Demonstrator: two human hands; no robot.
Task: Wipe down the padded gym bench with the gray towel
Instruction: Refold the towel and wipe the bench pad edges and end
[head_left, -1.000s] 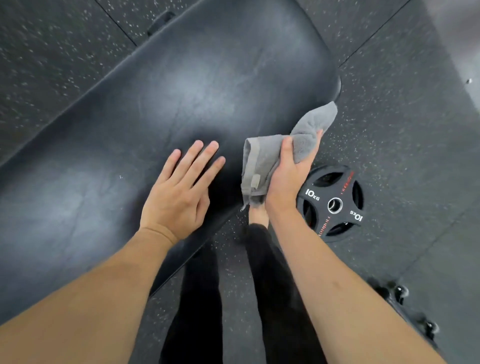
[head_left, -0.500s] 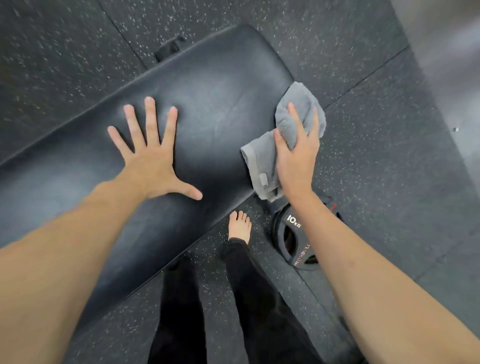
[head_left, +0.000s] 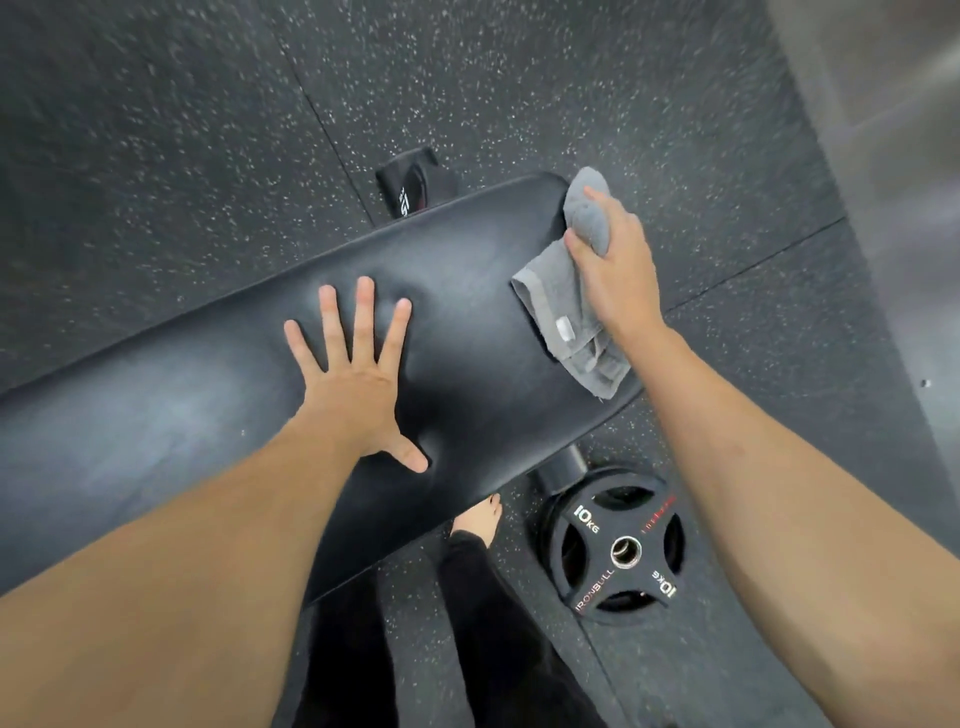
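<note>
The black padded bench (head_left: 218, 415) runs slantwise across the speckled rubber floor (head_left: 571, 93), its rounded end at the far right. The left hand (head_left: 358, 384) lies flat on the middle of the pad with fingers and thumb spread wide, palm down, and the padding dimples around the thumb. The right hand (head_left: 618, 270) is closed around a bunched part of the gray towel (head_left: 566, 312), which rests on the right end of the bench; the loose rest of the cloth trails toward the near edge, with a small white tag showing. On the floor near the bench's right end lies a black weight plate (head_left: 618, 551) marked 10 kg, just beside a bare foot (head_left: 480, 517) and black trouser legs (head_left: 483, 623). A black bench foot (head_left: 415, 182) pokes out at the far edge
</note>
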